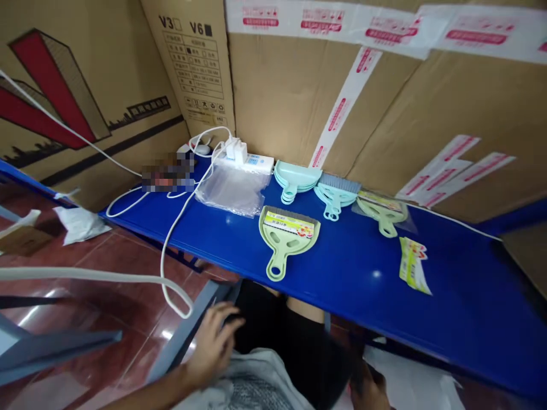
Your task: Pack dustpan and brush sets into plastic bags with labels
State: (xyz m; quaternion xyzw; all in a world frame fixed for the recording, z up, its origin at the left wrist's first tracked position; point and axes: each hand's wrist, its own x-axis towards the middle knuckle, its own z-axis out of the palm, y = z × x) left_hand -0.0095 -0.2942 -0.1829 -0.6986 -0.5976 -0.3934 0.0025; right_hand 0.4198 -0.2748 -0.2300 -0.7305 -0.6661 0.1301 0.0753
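My left hand (216,339) hangs over my lap below the table edge, fingers loosely curled and apart, with nothing seen in it. My right hand (371,390) is low by my right thigh, dark and blurred, its fingers hard to make out. Nearest on the table lies a pale green dustpan with a grey-bristled brush (287,242), a yellow-green label card (290,222) across it. Behind are stacked light blue dustpans (296,177) and light blue brushes (335,196). A green dustpan set in clear film (384,212) lies right of them, near loose label cards (412,266).
Clear plastic bags (233,191) lie before a white power strip (260,164) with plugs. A white cable (171,228) loops over the blue table's (354,296) front edge. Cardboard walls (273,85) stand behind and left. White packets (81,224) are at far left.
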